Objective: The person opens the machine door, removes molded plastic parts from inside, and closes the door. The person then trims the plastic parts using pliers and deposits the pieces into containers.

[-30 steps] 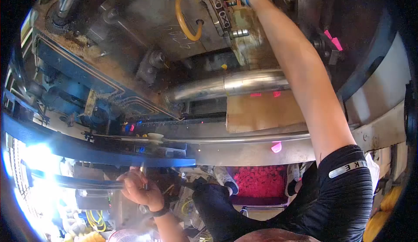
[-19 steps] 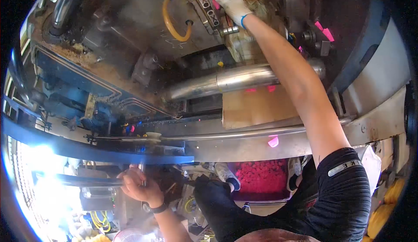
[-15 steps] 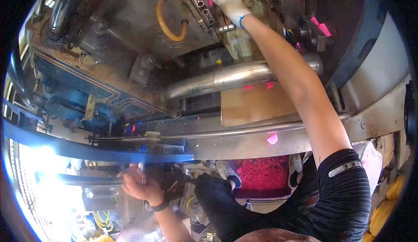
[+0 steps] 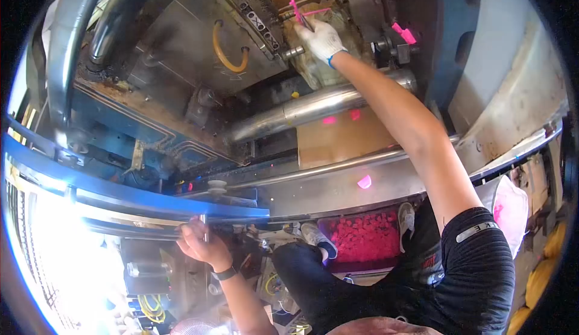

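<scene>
My right hand, in a white glove with a blue cuff edge, reaches inside the machine. Its fingers are closed on a branching pink plastic sprue, which sticks out past the fingertips. Something thin and dark shows beside those fingers; its kind is unclear. Below the glove lies a dirty crumpled cloth. Bare except for a dark wristband, my left hand curls around an upright metal handle at the end of the blue door rail.
A thick steel bar crosses under my right arm, with cardboard beneath it. The mold block carries a yellow hose. A bin of pink pieces stands between my feet. Pink scraps lie to the right.
My view has shifted, so the machine sits lower in the picture. The pink sprue at my right hand now shows more fully. My left hand stays at the handle.
</scene>
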Demonstrator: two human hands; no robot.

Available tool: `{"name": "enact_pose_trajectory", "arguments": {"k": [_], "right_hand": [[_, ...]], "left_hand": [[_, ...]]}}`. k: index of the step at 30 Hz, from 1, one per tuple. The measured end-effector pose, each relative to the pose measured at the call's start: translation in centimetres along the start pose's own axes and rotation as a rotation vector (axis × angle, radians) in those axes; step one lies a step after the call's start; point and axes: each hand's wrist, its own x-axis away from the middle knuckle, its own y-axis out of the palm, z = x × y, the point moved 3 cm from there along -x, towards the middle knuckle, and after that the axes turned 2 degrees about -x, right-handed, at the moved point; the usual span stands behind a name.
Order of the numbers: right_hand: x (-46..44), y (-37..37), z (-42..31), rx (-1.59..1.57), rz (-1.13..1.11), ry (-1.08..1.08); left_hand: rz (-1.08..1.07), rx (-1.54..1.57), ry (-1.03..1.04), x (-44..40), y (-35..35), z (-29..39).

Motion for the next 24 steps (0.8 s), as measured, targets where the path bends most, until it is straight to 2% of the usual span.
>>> {"name": "enact_pose_trajectory", "arguments": {"k": [3,4,7,8,15,16,17,19,21,24], "right_hand": [[1.3,-0.9,-1.3,0.034,-0.039,0.016],[2.2,-1.3,-1.9,0.021,0.022,-0.056],[4.6,-2.1,-3.5,-0.012,-0.082,0.032],[5.7,-2.5,-4.3,-0.076,-0.064,-0.01],[14.1,-4.3,-8.2,-0.41,-0.255,0.154],[15.7,-4.1,-8.3,-0.546,-0.259,0.168],[17.6,-6.1,-10.4,-0.457,-0.319,0.179],[21.8,-7.0,-11.1,-0.555,-0.326,0.249],[26.2,-9.6,-13.1,-0.642,-0.517,0.341],[32.8,-11.0,-12.5,-0.665,-0.625,0.236]], "left_hand": [[0.001,0.034,-0.042,0.0,0.1,0.4],[-0.004,0.039,-0.051,0.0,0.1,0.5],[-0.018,0.048,-0.039,0.2,0.3,0.7],[-0.019,0.044,-0.037,0.1,0.3,0.8],[-0.045,0.075,-0.053,0.1,0.0,0.9],[-0.048,0.097,-0.054,0.1,-0.1,0.7],[-0.05,0.119,-0.055,0.1,-0.1,0.6],[-0.038,0.131,-0.089,0.4,0.2,1.4],[-0.017,0.131,-0.115,0.5,0.5,1.5],[-0.045,0.154,-0.107,1.2,1.0,1.7]]}}
